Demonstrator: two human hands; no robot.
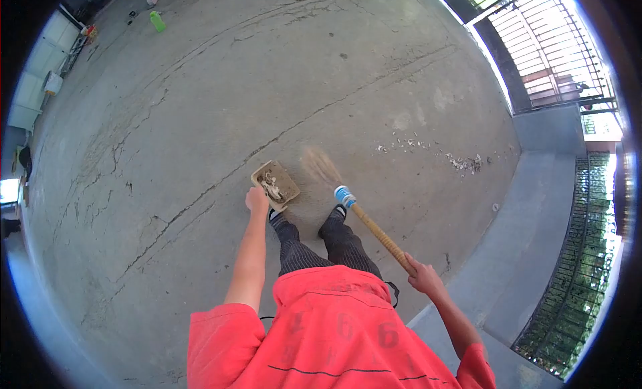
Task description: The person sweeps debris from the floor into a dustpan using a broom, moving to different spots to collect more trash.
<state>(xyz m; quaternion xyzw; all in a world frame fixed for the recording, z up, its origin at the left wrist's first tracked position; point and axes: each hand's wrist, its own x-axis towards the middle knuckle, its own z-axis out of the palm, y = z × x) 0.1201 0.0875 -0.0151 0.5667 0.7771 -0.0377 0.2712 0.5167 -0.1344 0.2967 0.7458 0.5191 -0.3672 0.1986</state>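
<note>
My left hand (256, 199) grips the near edge of a brown cardboard dustpan (275, 183) lying tilted on the concrete floor, with pale debris in it. My right hand (422, 276) is closed on the wooden handle of a broom (371, 225) that has a blue and white band above its straw bristles (319, 165). The bristles are blurred and sit just right of the dustpan. My feet in dark shoes stand right behind the pan, below a red shirt and striped trousers.
Scattered white scraps (465, 163) lie on the floor to the right. A raised concrete ledge (535, 208) and metal railing (588, 255) run along the right side. A green bottle (157, 21) and small items stand far at the upper left, near a white wall.
</note>
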